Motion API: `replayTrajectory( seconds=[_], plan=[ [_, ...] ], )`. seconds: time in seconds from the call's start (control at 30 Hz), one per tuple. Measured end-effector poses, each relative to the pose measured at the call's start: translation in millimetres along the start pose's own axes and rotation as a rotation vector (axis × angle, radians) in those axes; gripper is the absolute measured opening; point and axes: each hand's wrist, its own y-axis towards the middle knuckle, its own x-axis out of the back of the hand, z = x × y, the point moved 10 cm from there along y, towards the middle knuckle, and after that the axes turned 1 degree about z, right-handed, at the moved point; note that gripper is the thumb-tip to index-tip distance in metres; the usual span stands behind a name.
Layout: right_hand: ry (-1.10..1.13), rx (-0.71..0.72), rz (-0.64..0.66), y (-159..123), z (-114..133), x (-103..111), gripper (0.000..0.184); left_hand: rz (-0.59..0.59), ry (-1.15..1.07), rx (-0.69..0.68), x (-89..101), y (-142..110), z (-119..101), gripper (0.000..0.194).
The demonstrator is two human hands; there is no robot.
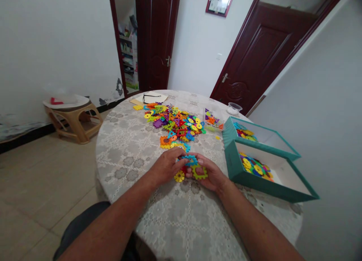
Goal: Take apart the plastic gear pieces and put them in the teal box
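While the left hand's [171,164] bent fingers pinch a blue piece [194,159], the right's [212,174], loosely curled, hold a green piece [201,176] against it, inward of the tabletop's [183,215] near edge; pile [179,122] toward far edge.

"How's the light?"
"Fairly even, with white glare on the wall frame [220,2] beyond the table [183,219]."
"Shadows?"
"Soft, including under the stool [80,121] left of the table."
"Distortion?"
"Yes, the door [257,54] behind the table's right side leans heavily."
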Motion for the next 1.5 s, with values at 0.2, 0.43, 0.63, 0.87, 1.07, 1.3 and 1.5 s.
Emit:
replayTrajectory(
  seconds=[0.2, 0.43, 0.63, 0.87, 1.07, 1.3, 1.5],
  plan=[
    [-0.181, 0.2, -0.281, -6, 31, 20, 0.032, -0.031, -0.011, 0.106, 11.2, 2, 7, 0.023],
    [-0.216, 0.248, -0.401, -11, 39, 26, 0.034, -0.048, -0.324, 0.265, 7.7, 3, 23, 0.028],
    [-0.145, 0.237, -0.474, -9, 36, 37, 0.025, -0.077, -0.326, 0.364, 1.7, -1, 43, 0.033],
    [-0.651, 0.33, -0.457, -15, 48, 20, 0.028, 0.032, -0.39, 0.385, -16.3, -7, 42, 0.034],
    [-0.89, 0.384, -0.34, -13, 46, -9, 0.03, 0.178, -0.487, 0.308, -25.7, -9, 20, 0.05],
    [-0.893, 0.423, -0.334, -11, 46, -13, 0.028, 0.066, -0.324, 0.187, -14.6, -8, 16, 0.04],
    [-0.916, 0.447, -0.373, -11, 44, -14, 0.024, 0.015, -0.164, 0.147, -11.4, -6, 12, 0.028]
  ],
)
